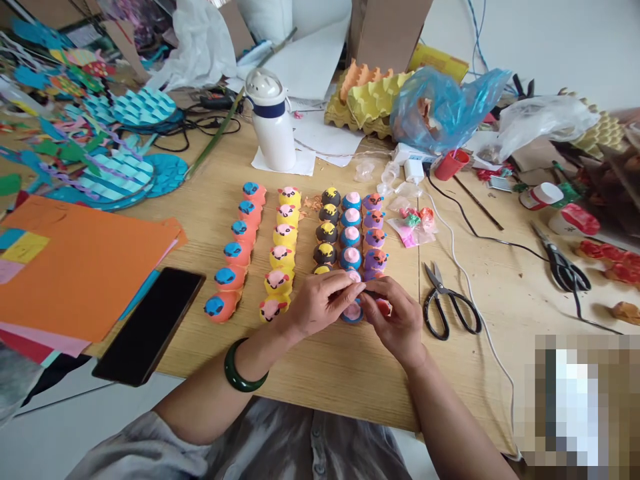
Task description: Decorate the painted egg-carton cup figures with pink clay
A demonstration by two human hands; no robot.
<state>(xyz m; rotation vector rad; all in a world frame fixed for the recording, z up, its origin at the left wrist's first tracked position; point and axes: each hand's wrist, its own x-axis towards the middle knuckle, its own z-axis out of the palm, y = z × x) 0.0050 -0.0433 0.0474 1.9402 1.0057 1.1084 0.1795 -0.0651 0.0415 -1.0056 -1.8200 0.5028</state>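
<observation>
My left hand (325, 303) and my right hand (395, 313) meet over the near ends of the right-hand rows. Both are closed in a pinch, fingertips almost touching. A small dark bit (370, 292) shows between them, too small to name. Below lies a blue egg-carton strip with pink tops (352, 237), its near cups partly hidden by my fingers. On either side of it are a black strip with yellow tops (327, 232) and a purple strip with orange tops (375, 238). Farther left lie a yellow strip with pink faces (283, 255) and an orange strip with blue tops (233, 251).
Black-handled scissors (443, 300) lie right of my hands, beside a white cable (465, 267). A phone (150, 327) and orange paper (75, 267) are at left. Behind stand a white bottle (274, 127), egg cartons (377, 100) and a blue plastic bag (440, 110).
</observation>
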